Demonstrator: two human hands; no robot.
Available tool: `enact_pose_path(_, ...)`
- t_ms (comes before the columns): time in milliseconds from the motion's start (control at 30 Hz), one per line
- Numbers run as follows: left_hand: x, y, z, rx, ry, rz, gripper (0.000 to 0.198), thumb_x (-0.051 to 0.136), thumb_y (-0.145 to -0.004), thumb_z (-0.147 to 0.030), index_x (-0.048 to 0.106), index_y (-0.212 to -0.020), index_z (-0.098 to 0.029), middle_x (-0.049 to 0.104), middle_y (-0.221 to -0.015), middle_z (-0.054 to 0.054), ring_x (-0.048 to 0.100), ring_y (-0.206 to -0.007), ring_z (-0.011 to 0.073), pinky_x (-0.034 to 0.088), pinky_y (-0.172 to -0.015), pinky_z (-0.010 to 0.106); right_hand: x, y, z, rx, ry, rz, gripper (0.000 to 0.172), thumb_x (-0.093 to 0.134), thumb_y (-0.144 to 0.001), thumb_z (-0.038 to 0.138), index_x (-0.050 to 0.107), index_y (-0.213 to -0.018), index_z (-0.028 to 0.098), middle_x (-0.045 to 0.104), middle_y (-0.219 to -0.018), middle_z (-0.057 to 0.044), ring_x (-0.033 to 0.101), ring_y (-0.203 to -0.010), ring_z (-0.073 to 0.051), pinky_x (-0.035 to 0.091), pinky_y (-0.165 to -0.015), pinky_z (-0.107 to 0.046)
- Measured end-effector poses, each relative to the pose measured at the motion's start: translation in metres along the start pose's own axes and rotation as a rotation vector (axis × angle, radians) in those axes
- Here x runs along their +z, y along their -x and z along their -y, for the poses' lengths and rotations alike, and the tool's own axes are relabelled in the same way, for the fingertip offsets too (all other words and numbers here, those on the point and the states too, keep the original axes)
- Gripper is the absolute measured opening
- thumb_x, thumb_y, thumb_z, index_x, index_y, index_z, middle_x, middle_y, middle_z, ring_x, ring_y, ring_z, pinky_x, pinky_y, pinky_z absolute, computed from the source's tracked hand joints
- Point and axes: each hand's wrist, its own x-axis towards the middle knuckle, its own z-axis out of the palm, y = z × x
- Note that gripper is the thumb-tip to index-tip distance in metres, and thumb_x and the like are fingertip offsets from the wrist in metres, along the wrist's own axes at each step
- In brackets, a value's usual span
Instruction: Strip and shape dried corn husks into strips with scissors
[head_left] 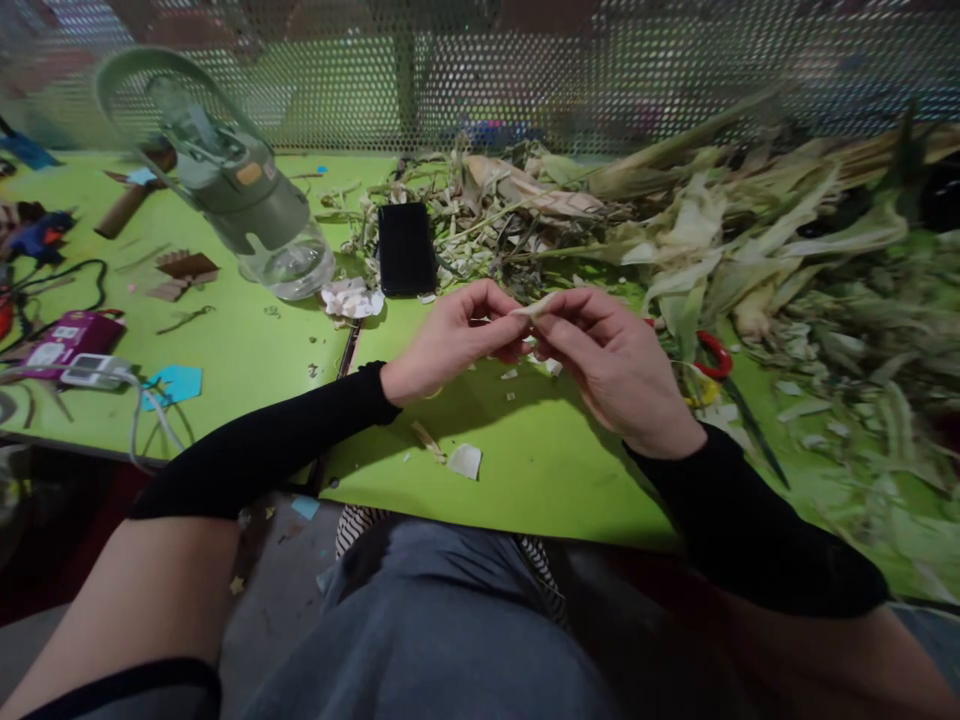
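Note:
My left hand [457, 338] and my right hand [611, 365] meet above the green table [525, 470], both pinched on a small pale strip of corn husk [534, 309] held between the fingertips. Black sleeves cover both forearms. Small husk scraps [465, 460] lie on the table just below my hands. Red-handled scissors [716, 358] lie partly hidden behind my right hand.
A big pile of corn husks and leaves [735, 230] fills the right and back of the table. A black phone [406, 248] lies behind my hands, a green-lidded clear bottle [247, 200] at the left. Paper scraps, cables and a purple device [67, 340] sit far left. Perforated metal screen behind.

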Motion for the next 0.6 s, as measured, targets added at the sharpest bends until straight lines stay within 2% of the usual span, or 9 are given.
enact_pose_path(133,-0.003,0.000,-0.004,-0.195,0.154,0.039,0.020,0.072,-0.096,-0.020,0.055,-0.086,-0.017,0.071,-0.078,-0.003,0.070,-0.071,0.0065,0.059,-0.074,0.022,-0.007,-0.001,0.002,-0.082,0.162,0.076,0.030,0.085,-0.086,0.050,0.073,-0.094,0.024,0.073,-0.089,-0.002,0.069,-0.080,-0.017,0.060,-0.076,-0.034)
enact_pose_path(233,-0.005,0.000,-0.005,-0.244,0.200,0.086,0.015,0.070,-0.097,-0.019,0.058,-0.090,-0.016,0.072,-0.079,-0.002,0.071,-0.071,0.0065,0.060,-0.076,0.022,-0.010,-0.002,0.005,-0.141,0.238,0.045,0.032,0.085,-0.085,0.054,0.074,-0.090,0.024,0.073,-0.086,-0.002,0.067,-0.078,-0.018,0.058,-0.072,-0.033)
enact_pose_path(333,-0.004,0.001,-0.005,-0.151,0.173,0.100,0.019,0.074,-0.096,-0.022,0.057,-0.092,-0.017,0.073,-0.079,-0.002,0.072,-0.072,0.0069,0.060,-0.075,0.022,-0.009,-0.002,0.005,-0.118,0.208,-0.008,0.037,0.084,-0.085,0.058,0.072,-0.089,0.024,0.071,-0.082,-0.002,0.064,-0.074,-0.016,0.055,-0.067,-0.032)
enact_pose_path(500,-0.001,0.002,-0.002,0.079,0.011,0.096,0.038,0.084,-0.086,-0.041,0.053,-0.088,-0.018,0.072,-0.081,-0.001,0.072,-0.075,0.0094,0.059,-0.073,0.023,-0.005,-0.002,-0.003,-0.018,0.028,-0.025,0.043,0.085,-0.082,0.063,0.070,-0.085,0.023,0.067,-0.076,0.001,0.060,-0.066,-0.013,0.053,-0.064,-0.029)
enact_pose_path(600,-0.001,0.001,0.001,0.154,-0.108,0.071,0.041,0.089,-0.080,-0.039,0.054,-0.087,-0.018,0.068,-0.081,-0.002,0.068,-0.071,0.0078,0.054,-0.066,0.021,-0.004,-0.002,-0.005,-0.008,0.000,-0.025,0.041,0.088,-0.081,0.060,0.071,-0.085,0.023,0.065,-0.074,0.002,0.058,-0.065,-0.012,0.051,-0.064,-0.028)
